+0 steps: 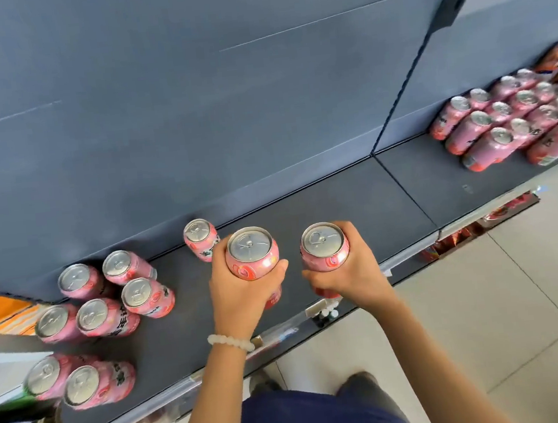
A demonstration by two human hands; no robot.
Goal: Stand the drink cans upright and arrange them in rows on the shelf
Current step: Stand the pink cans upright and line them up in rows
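Dark grey shelf (pixel 355 196) is carrying upright pink drink cans (pixel 99 316) with unreadable black lettering. Left hand (pixel 240 284) is gripping 1 pink can (pixel 251 252), right hand (pixel 349 269) another can (pixel 324 246), fingers curled around each, above the shelf's front.

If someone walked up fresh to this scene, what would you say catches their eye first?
First, the two hands at centre: the left hand and the right hand each grip an upright pink can over the dark shelf. Next, the loose group of upright cans at left, and the tidy rows of cans far right.
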